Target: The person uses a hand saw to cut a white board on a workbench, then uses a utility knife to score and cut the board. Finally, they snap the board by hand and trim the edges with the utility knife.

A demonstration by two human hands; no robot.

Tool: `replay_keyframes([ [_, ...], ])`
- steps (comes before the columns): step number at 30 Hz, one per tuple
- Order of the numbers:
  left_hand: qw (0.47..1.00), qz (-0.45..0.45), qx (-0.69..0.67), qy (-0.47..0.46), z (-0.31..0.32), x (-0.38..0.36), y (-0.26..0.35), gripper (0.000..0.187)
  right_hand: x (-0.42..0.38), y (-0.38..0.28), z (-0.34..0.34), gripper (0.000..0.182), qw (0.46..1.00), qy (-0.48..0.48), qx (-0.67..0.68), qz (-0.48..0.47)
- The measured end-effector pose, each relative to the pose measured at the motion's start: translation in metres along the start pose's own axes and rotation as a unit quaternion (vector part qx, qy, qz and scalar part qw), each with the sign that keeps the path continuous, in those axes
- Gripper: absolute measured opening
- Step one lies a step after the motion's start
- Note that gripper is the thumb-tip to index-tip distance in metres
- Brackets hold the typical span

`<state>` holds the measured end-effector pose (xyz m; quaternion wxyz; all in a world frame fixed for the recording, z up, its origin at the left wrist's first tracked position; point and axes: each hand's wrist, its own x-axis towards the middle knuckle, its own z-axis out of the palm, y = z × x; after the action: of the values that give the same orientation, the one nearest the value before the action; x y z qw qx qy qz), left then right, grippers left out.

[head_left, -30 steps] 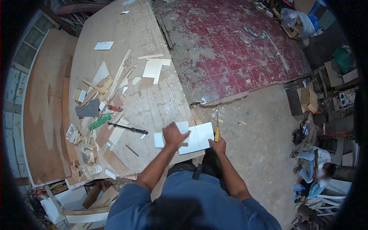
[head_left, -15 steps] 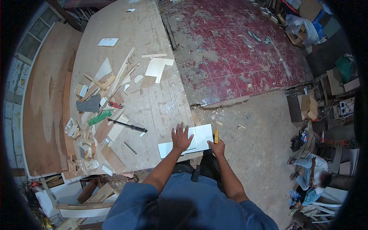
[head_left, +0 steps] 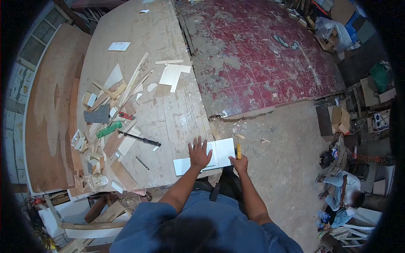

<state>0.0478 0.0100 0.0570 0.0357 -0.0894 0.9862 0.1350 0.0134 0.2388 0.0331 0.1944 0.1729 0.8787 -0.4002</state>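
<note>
While the left hand [head_left: 199,154] lies flat and open, pinning the white board [head_left: 217,153] at the workbench's [head_left: 168,114] near edge, the right hand [head_left: 241,164] grips a yellow-handled chisel [head_left: 238,149] at its right edge; trimming seems underway, needing steady downward pressure.

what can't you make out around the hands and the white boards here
Head view only:
- Middle of the white boards: covered by the flat left hand.
- Tip of the yellow-handled tool in the right hand: too thin and small to identify.
- The table's near edge: hidden by the person's arms and body.
- Small scraps in the offcut pile: too small to separate.
</note>
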Motion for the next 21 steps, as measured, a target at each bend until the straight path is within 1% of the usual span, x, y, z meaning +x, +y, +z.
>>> replay_keyframes([
  [3,1.000,0.000,0.004,-0.004,-0.003,0.003,0.001,0.065,0.002,0.000,0.002,0.043,1.000,0.006,-0.002,-0.019],
  [5,0.998,-0.028,0.042,-0.049,-0.009,0.007,0.008,0.063,0.003,0.000,0.001,0.043,1.000,0.002,-0.002,-0.013],
  [8,0.998,-0.021,0.043,-0.029,0.000,0.009,0.011,0.061,-0.001,-0.014,-0.007,0.042,1.000,-0.009,0.000,0.001],
  [11,0.999,-0.034,-0.002,-0.005,0.012,0.013,0.009,0.061,0.007,0.002,0.004,0.042,1.000,0.012,-0.011,-0.010],
  [15,0.997,-0.063,0.000,-0.044,0.013,0.020,0.009,0.059,0.012,0.009,0.008,0.042,1.000,0.003,-0.020,-0.002],
  [17,0.991,-0.054,0.098,-0.070,0.009,0.023,0.012,0.059,0.013,0.009,0.007,0.043,0.999,0.001,-0.034,-0.016],
  [18,0.991,-0.053,0.097,-0.073,0.012,0.022,0.010,0.059,0.012,0.007,0.006,0.043,0.999,0.000,-0.035,-0.013],
  [20,0.998,-0.033,0.044,-0.025,0.019,0.023,0.007,0.060,0.009,0.006,0.004,0.043,0.997,0.006,-0.055,-0.050],
  [21,0.998,-0.032,0.042,-0.029,0.020,0.023,0.006,0.060,0.006,0.003,0.002,0.043,0.997,0.006,-0.057,-0.046],
])
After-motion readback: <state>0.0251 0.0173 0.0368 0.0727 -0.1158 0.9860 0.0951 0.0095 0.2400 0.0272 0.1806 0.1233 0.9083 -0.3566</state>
